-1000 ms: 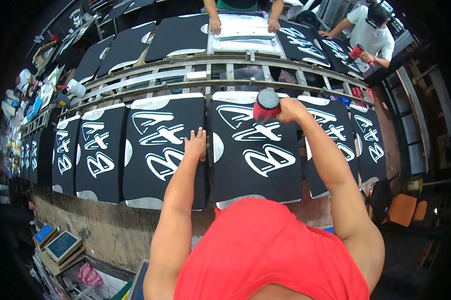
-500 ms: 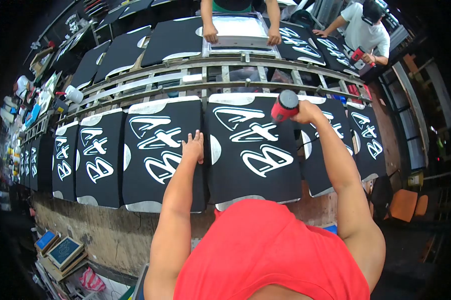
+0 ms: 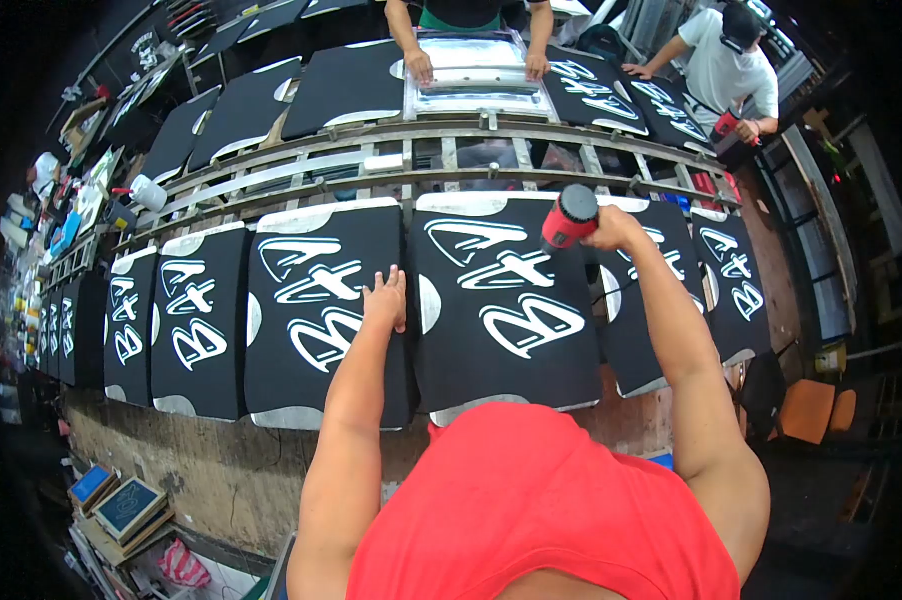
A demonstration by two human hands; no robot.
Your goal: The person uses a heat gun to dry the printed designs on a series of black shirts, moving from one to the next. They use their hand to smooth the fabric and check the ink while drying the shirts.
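Note:
My right hand [image 3: 613, 229] is wrapped round a red heat gun [image 3: 569, 217] with a dark round end, held over the upper right part of a black printed panel [image 3: 506, 370]. White outlined lettering covers that panel. My left hand [image 3: 385, 298] lies with its fingers spread on the right edge of the neighbouring black panel [image 3: 281, 385], which bears the same white lettering. Nothing is held in it.
More black panels [image 3: 199, 385] stand in a row on both sides. Behind them runs a metal rail frame [image 3: 351, 178]. Across it, one person's hands [image 3: 418, 66] hold a screen frame [image 3: 481, 104]; another person [image 3: 736, 70] holds a red tool [image 3: 725, 125]. Framed screens [image 3: 129, 505] lie lower left.
The heat gun in my right hand has moved right across the panel. My left hand stays on the neighbouring panel. Across the rails, a co-worker's hands and the other person's red tool have shifted.

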